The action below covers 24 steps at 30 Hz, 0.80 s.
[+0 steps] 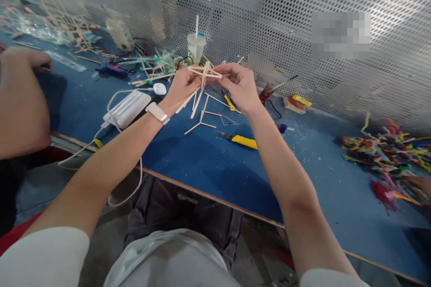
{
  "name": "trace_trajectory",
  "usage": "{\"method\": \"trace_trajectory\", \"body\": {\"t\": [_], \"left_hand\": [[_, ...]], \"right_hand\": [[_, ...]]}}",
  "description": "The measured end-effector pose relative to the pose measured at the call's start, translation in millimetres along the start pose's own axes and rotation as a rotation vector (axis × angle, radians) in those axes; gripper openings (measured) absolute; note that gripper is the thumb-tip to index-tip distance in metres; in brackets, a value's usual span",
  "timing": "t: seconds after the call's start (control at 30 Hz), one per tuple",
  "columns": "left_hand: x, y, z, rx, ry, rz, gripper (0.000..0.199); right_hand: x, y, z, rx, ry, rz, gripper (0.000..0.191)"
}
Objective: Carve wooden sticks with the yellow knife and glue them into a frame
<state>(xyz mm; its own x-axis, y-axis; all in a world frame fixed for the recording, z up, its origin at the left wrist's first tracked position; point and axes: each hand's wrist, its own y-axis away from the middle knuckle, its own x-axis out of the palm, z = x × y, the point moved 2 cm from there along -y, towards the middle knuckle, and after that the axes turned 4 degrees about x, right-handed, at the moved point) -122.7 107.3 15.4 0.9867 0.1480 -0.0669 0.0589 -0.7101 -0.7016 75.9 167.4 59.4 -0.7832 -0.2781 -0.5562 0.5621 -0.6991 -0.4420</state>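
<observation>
Raised over the blue table [202, 161], a frame of thin wooden sticks [204, 74] is held between both my hands. My left hand [182, 89], with a pale watch band at the wrist, has its fingers closed on the frame's left side. On the frame's right side my right hand [239, 86] pinches a stick between thumb and fingers. Some sticks of the frame slant down below my left hand. Beneath it on the table lie joined loose sticks [201, 122]. A yellow utility knife [244, 142] with its blade out rests nearer me, beside a smaller yellow tool [230, 102].
A white power bank [127, 108] with a cable sits left. Behind are a lidded cup [196, 48] with a straw, scattered sticks [155, 69] and a perforated metal panel [235, 9]. Colourful yarn [380, 152] lies right. Another person's arm [22, 98] rests at the left.
</observation>
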Motion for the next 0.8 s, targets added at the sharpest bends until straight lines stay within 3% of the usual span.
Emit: {"method": "trace_trajectory", "body": {"t": [0.27, 0.4, 0.67, 0.8], "left_hand": [[8.9, 5.3, -3.0, 0.016, -0.027, -0.029, 0.054], [14.9, 6.4, -8.3, 0.008, -0.023, -0.062, 0.045], [17.7, 6.7, -11.5, 0.013, 0.073, -0.078, 0.029], [11.1, 6.3, -1.1, -0.077, 0.139, -0.102, 0.029]], "right_hand": [[14.0, 8.7, -6.6, -0.046, -0.107, -0.004, 0.037], [17.1, 7.9, -0.4, -0.033, -0.038, -0.068, 0.032], [25.7, 3.4, -19.6, 0.024, -0.315, -0.131, 0.053], [32.7, -0.7, -38.5, 0.013, -0.502, -0.181, 0.056]]}}
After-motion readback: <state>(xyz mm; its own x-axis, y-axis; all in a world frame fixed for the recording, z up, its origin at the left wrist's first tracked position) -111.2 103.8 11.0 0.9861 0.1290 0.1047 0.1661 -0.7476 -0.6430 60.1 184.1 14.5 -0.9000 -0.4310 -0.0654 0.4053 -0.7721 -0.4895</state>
